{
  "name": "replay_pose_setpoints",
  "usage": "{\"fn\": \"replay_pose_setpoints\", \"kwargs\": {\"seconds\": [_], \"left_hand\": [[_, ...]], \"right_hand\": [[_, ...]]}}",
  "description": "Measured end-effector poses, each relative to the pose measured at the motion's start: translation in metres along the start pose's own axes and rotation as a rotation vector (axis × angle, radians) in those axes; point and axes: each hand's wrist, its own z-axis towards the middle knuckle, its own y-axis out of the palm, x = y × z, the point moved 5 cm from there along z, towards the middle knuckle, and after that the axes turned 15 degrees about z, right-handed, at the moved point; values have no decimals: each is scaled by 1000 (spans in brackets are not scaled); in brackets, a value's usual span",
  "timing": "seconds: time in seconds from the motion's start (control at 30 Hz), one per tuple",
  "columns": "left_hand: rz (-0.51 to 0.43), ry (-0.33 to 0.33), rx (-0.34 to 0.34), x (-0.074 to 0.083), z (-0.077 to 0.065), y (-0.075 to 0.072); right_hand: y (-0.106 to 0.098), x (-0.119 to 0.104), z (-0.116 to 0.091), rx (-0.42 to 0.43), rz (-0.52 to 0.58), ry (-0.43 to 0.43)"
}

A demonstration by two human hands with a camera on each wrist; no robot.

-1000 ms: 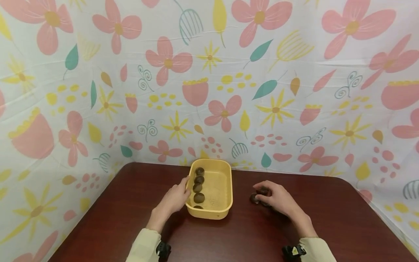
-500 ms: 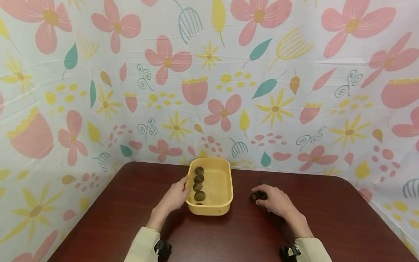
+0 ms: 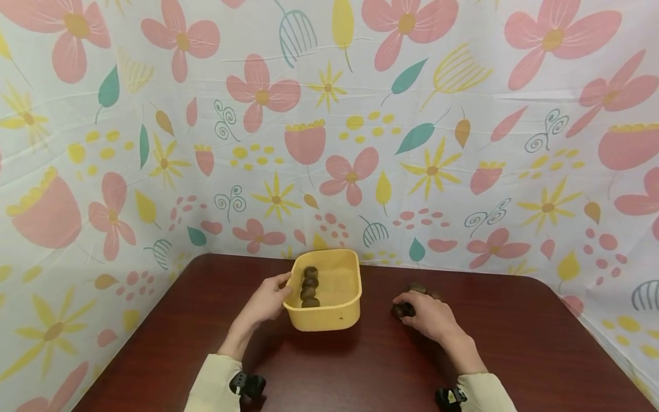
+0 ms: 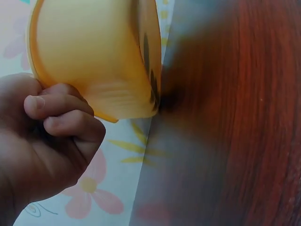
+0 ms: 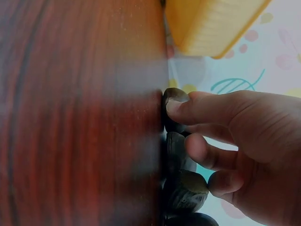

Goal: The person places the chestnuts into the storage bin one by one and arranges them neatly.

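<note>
My left hand [image 3: 265, 300] grips the left rim of a yellow plastic basin [image 3: 321, 319], which is tilted and raised off the table. Several dark brown chestnuts [image 3: 309, 292] lie in a row along its left inner side. In the left wrist view, curled fingers [image 4: 70, 110] hold the basin's edge. To the right, my right hand [image 3: 429, 320] is low over a small group of chestnuts on the table. The right wrist view has its thumb and a finger around one chestnut [image 5: 173, 123], while other fingertips are close to neighbouring chestnuts [image 5: 188, 183].
A dark red-brown wooden table [image 3: 370, 366] carries everything. Behind and left of it hangs a white cloth [image 3: 463, 86] printed with flowers and leaves. More chestnuts [image 3: 418, 288] sit just beyond the right hand.
My left hand has raised and tilted the basin, shifting it slightly left, and its chestnuts have drawn closer together. My right hand has moved slightly left and down over the loose chestnuts.
</note>
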Motion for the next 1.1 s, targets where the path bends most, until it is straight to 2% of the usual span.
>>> {"fn": "replay_pose_setpoints", "kwargs": {"seconds": [0.1, 0.37, 0.57, 0.83, 0.97, 1.1], "left_hand": [[-44, 6, -20, -2, 1, 0], [82, 52, -21, -2, 1, 3], [168, 46, 4, -6, 3, 6], [227, 39, -20, -11, 3, 8], [278, 39, -44, -13, 2, 12], [306, 49, -54, -14, 1, 15]], "right_hand": [[1, 0, 1, 14, -13, -11], [1, 2, 2, 2, -9, 2], [-6, -2, 1, 29, 44, -10], [-17, -7, 2, 79, 130, -26], [-26, -15, 4, 111, 167, -41], [-35, -30, 9, 130, 165, -94]]}}
